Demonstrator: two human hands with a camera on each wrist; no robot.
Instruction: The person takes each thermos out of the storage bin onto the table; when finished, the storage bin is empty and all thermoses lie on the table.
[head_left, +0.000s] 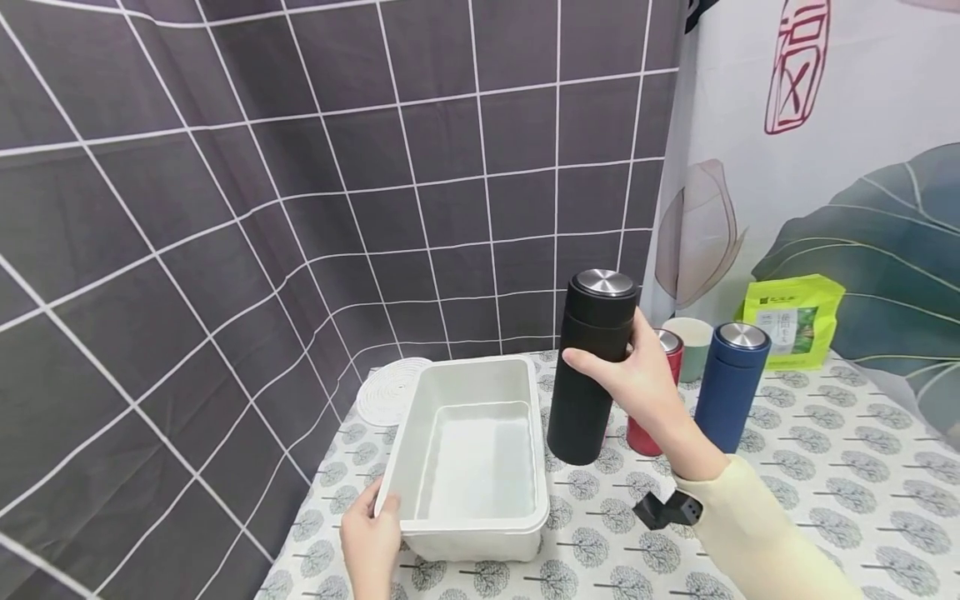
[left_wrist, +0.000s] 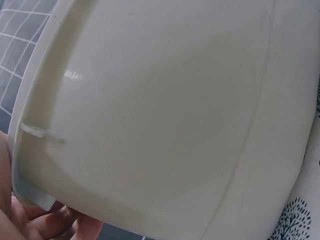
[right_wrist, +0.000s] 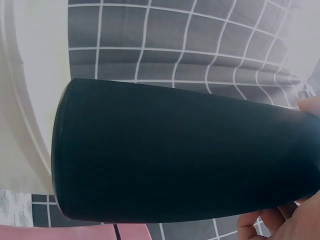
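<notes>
In the head view my right hand (head_left: 637, 367) grips a black thermos (head_left: 588, 367) with a silver-topped lid, its fingers wrapped round the upper body. The thermos is nearly upright beside the right wall of a white plastic bin (head_left: 480, 533). My left hand (head_left: 371, 533) pinches the bin's near left corner by the rim. The bin's inside holds nothing that shows. In the left wrist view the bin's outer wall (left_wrist: 165, 110) fills most of the picture, with fingers (left_wrist: 55, 222) under its rim. The black thermos (right_wrist: 175, 155) fills the right wrist view, fingers at its far end.
Right of the thermos stand a red thermos (head_left: 647, 437), partly behind my arm, a pale green cup (head_left: 693, 346), a blue thermos (head_left: 731, 392) and a lime-green pouch (head_left: 787, 321). A white round mat (head_left: 386, 392) lies behind the bin's left side. Dark gridded cloth (head_left: 420, 167) hangs behind.
</notes>
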